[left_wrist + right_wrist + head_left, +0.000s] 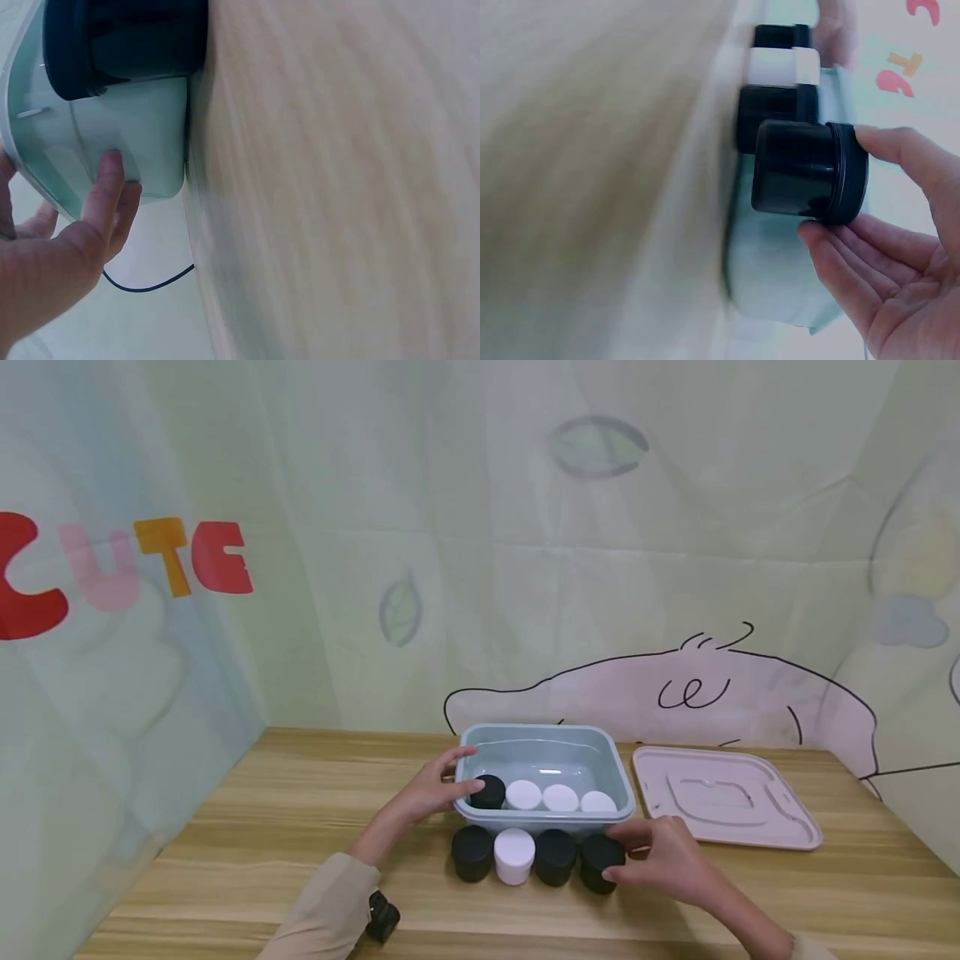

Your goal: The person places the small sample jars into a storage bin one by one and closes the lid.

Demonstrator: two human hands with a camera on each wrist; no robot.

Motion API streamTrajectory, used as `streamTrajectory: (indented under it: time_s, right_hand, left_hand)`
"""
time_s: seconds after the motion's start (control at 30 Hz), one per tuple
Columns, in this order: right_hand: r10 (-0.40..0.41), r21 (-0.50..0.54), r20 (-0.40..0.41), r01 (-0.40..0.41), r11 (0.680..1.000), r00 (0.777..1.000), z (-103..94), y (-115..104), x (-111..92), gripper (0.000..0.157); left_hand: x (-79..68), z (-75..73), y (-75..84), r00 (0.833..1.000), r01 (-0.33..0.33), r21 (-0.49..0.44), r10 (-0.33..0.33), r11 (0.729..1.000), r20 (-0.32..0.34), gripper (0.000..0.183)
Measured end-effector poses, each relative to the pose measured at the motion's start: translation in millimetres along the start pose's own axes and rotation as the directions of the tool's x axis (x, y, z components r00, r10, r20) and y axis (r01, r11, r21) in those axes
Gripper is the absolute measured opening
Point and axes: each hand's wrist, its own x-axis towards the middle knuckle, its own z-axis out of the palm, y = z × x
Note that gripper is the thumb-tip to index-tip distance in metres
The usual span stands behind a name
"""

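A light-blue plastic bin point(543, 821) stands on the table, holding one black jar point(489, 793) and several white jars point(560, 797) along its near side. My left hand point(435, 787) holds the bin's left side, thumb over the rim by the black jar and other fingers against the outer wall. In front runs a row: a black jar point(472, 853), a white jar point(514, 857), another black jar point(556, 857) and a black jar point(802, 171) at the right end. My right hand point(667, 860) pinches that end jar by its ridged lid. Whether its base touches the table, I cannot tell.
A pale pink lid point(720, 802) lies flat on the table, right of the bin. Behind the wooden table point(300, 827) hangs a printed cloth point(337, 568). A small black device point(382, 917) sits at the left sleeve.
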Motion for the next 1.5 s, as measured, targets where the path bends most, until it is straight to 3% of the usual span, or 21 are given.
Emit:
streamTrajectory:
  time_s: [0.17, 0.3, 0.67, 1.0, 1.27, 1.5]
  right_hand:
    - [0.003, 0.061, 0.045, -0.006, 0.998, 0.999, -15.8, -8.8, -2.6, 0.040]
    - [0.027, 0.083, 0.037, -0.030, 0.996, 0.999, -29.6, -19.5, -1.3, 0.042]
    - [0.105, 0.101, -0.127, -0.092, 0.991, 0.986, -51.0, -33.2, 25.2, 0.046]
    - [0.104, 0.003, -0.205, -0.105, 0.994, 0.973, -45.6, -19.5, 62.5, 0.046]
    - [0.121, -0.040, -0.204, -0.132, 0.990, 0.971, -30.9, 1.7, 86.6, 0.045]
    - [0.071, -0.180, -0.175, -0.103, 0.978, 0.982, -17.8, 10.8, 94.3, 0.043]
  left_hand:
    - [0.2, -0.4, 1.0, 1.000, 0.008, 0.009, -0.008, 1.000, -0.007, 0.055]
    - [0.2, -0.3, 2.0, 1.000, 0.008, 0.008, -0.008, 1.000, -0.006, 0.055]
    - [-0.6, -2.2, 2.7, 1.000, 0.013, -0.002, -0.013, 1.000, 0.001, 0.056]
    - [-1.0, -2.7, 1.1, 1.000, 0.007, 0.004, -0.007, 1.000, -0.004, 0.057]
    - [-2.1, -0.8, 0.5, 1.000, 0.005, 0.002, -0.005, 1.000, -0.007, 0.057]
    - [-2.7, 0.2, 2.0, 1.000, 0.012, 0.009, -0.011, 1.000, -0.010, 0.057]
